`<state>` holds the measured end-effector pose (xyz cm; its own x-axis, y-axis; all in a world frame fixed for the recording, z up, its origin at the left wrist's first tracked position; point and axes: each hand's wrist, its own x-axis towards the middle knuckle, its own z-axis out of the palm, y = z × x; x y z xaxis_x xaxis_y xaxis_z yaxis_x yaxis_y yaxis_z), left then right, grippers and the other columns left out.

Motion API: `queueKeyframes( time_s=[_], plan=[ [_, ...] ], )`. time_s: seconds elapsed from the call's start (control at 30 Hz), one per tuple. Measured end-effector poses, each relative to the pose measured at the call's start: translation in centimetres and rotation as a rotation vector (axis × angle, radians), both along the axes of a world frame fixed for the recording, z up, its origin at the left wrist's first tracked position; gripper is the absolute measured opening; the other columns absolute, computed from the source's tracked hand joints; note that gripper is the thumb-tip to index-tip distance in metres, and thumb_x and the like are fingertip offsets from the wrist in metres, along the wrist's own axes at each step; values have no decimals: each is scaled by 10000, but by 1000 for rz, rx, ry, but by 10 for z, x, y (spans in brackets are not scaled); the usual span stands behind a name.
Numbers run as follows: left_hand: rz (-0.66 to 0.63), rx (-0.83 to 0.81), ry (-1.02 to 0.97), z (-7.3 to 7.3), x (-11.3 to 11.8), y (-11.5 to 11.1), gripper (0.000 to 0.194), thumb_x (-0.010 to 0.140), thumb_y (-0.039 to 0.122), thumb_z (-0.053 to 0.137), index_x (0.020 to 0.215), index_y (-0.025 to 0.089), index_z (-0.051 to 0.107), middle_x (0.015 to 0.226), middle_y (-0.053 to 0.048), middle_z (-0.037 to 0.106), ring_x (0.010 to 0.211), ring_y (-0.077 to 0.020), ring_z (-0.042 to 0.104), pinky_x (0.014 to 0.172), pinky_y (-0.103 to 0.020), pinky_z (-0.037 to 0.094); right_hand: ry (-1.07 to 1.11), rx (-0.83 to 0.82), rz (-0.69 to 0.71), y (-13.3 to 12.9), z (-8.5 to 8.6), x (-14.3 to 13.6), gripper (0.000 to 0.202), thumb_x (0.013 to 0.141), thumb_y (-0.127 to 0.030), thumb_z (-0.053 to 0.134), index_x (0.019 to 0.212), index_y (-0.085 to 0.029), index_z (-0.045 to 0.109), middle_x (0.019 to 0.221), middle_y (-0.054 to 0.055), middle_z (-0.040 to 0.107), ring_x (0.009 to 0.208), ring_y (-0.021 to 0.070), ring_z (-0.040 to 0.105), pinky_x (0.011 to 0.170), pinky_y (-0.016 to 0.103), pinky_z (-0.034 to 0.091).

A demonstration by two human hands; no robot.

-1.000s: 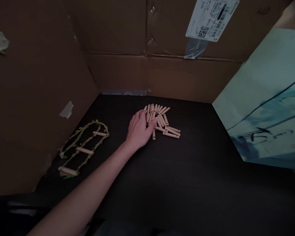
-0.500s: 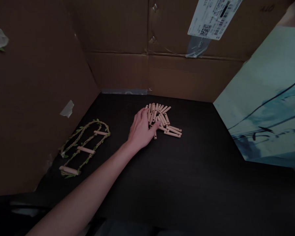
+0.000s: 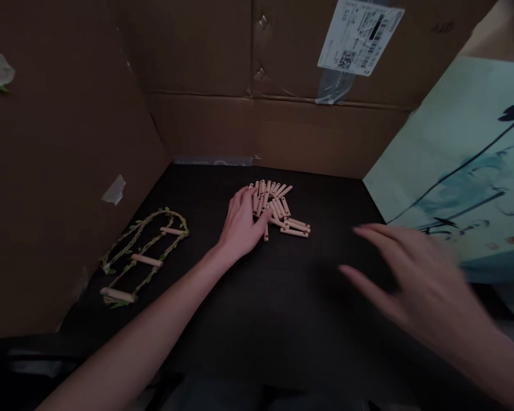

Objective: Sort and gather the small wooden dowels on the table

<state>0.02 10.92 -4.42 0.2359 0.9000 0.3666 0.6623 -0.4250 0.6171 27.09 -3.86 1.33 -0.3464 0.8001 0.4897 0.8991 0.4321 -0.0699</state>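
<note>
My left hand lies half open at the left edge of the loose sticks, fingertips and thumb against them, though I can't tell whether it grips any; my right hand, blurred, is open and looks empty on the right, well apart from the pile. The sticks sit in a jumble at the far middle of the table, and I judge them unsorted, while the rope ladder on the left has three rungs in place.
</note>
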Motion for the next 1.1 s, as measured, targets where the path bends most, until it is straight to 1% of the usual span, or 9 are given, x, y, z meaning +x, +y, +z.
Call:
queueKeyframes(
  time_s=[0.13,0.2,0.27,0.33,0.43,0.63,0.77,0.93,1.1],
  plan=[
    [95,65,73,17,-5,-3,402,964,396,601,1285,158,558,1325,-142,597,1239,-295,550,1088,-467,447,-189,-79,-26,63,-30,-37,634,1016,-584,537,1423,-98,512,1288,200,605,1105,384,564,859,529,470],
    [144,81,159,27,-9,-5,277,971,441,591,1101,199,624,1145,-95,678,1098,-286,608,1004,-472,466,-184,-144,-22,85,-42,-46,516,1015,-557,562,1276,-115,612,1171,168,628,1052,352,566,842,496,475],
    [153,40,250,35,-12,-6,309,977,505,569,893,216,639,943,-56,708,938,-270,642,937,-468,468,-105,-188,3,97,-50,-47,399,1019,-515,581,1144,-142,648,1084,134,625,1015,318,566,845,459,479],
    [130,-43,333,39,-14,-7,438,971,578,547,738,216,623,773,-42,686,797,-258,644,886,-465,470,8,-223,37,99,-53,-44,341,1015,-492,607,1077,-158,640,1039,109,617,990,288,568,854,425,481],
    [97,-132,443,40,-12,-10,567,960,662,494,634,216,618,623,-51,628,685,-267,633,829,-473,475,155,-287,56,95,-53,-38,302,992,-472,663,1035,-176,622,1011,78,609,946,244,584,825,373,482],
    [85,-169,558,38,-6,-17,617,862,784,546,654,214,658,646,-85,656,698,-317,671,751,-461,503,221,-364,91,89,-45,-34,205,1011,-398,641,999,-193,630,970,49,612,813,191,605,714,320,459],
    [65,-151,576,38,-4,-20,514,856,700,621,692,215,662,675,-74,675,721,-318,682,772,-470,521,150,-362,101,89,-46,-31,220,1063,-371,535,984,-180,610,966,64,604,797,198,609,708,328,465],
    [48,-177,523,38,-2,-22,384,843,586,678,720,223,652,716,-48,693,722,-301,673,805,-496,524,-94,-324,40,87,-49,-30,237,1097,-363,429,1064,-179,574,1005,78,603,791,224,623,635,334,439],
    [28,-153,446,38,-1,-24,282,841,488,732,767,231,643,735,-15,704,757,-289,681,826,-484,512,10,-281,63,87,-50,-33,258,1113,-382,389,1060,-190,551,1002,57,609,799,209,628,631,332,438]
  ],
)
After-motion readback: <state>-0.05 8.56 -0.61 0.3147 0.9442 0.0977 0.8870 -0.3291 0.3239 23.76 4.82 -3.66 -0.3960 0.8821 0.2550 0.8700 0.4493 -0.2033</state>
